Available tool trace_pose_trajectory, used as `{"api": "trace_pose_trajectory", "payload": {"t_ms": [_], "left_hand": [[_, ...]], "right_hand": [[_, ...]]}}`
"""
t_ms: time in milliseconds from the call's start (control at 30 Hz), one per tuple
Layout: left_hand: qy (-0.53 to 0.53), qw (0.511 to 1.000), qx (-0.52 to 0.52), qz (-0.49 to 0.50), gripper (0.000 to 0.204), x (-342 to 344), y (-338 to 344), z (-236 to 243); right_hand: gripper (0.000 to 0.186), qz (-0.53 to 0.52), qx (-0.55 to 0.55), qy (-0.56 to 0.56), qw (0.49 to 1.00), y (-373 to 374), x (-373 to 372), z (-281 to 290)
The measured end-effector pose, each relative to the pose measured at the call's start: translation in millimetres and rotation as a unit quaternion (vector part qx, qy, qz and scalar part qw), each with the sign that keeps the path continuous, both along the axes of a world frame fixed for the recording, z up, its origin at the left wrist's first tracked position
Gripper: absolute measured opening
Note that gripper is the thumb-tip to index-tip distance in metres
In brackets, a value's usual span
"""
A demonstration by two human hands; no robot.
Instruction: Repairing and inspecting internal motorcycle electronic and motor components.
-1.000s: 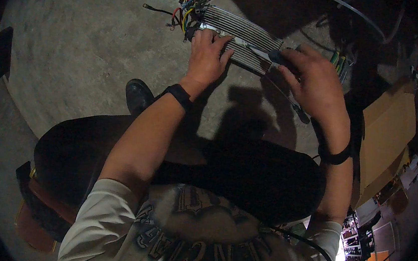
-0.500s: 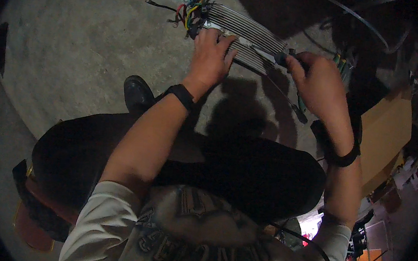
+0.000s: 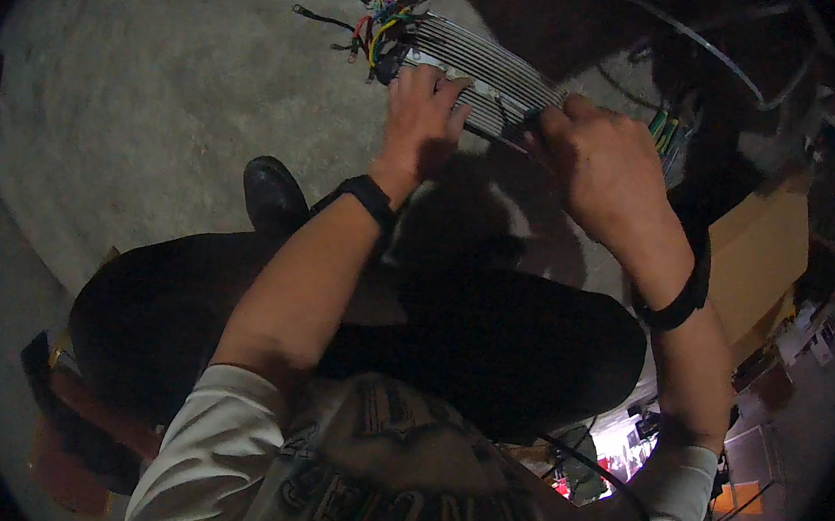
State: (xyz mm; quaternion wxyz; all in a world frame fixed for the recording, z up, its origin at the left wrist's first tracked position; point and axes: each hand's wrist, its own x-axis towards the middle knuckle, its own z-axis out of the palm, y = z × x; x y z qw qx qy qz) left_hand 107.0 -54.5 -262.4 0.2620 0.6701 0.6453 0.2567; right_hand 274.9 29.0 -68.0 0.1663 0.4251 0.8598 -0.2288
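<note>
A long finned metal box (image 3: 501,73) lies on the concrete floor in front of my knees. A bundle of coloured wires (image 3: 387,1) sprouts from its left end. My left hand (image 3: 427,111) lies on top of the box with its fingers curled over the fins, holding it down. My right hand (image 3: 597,167) is closed at the box's right end, pinching what looks like a thin dark tool (image 3: 531,121) whose tip rests on the fins. Both wrists wear black bands.
I squat in dark trousers, with my black shoe (image 3: 273,196) on the floor at left. A cardboard box (image 3: 760,253) stands at right, with dark cables (image 3: 728,59) and green connectors (image 3: 666,129) beyond the finned box. A brown seat (image 3: 71,418) sits at lower left.
My right hand has slid left along the box and closed into a tighter grip at its end. My left hand has stayed on the box.
</note>
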Motion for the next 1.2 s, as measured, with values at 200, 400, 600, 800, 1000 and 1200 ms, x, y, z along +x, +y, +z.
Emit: {"api": "trace_pose_trajectory", "payload": {"t_ms": [200,400,600,800,1000,1200], "left_hand": [[-0.032,0.999,0.041,0.002,0.040,0,1,-3],[-0.005,0.998,0.057,0.004,0.039,1,-2,-11],[0.009,1.000,0.026,0.003,0.042,4,-1,-5],[0.014,1.000,0.022,0.013,0.042,2,0,-7],[0.013,0.999,0.001,-0.044,0.044,11,3,6],[-0.016,0.995,0.039,-0.087,0.044,24,19,5]], "right_hand": [[0.039,-0.248,-0.023,0.087,0.964,-1,4,3],[0.035,-0.184,-0.049,-0.060,0.980,-14,4,-1],[0.024,-0.001,-0.005,-0.096,0.995,-7,1,-2],[0.028,0.072,0.021,-0.067,0.995,-3,-4,-5],[0.033,-0.153,0.022,0.141,0.978,-7,-2,-3],[0.033,-0.236,0.008,-0.004,0.972,-6,3,-2]]}}
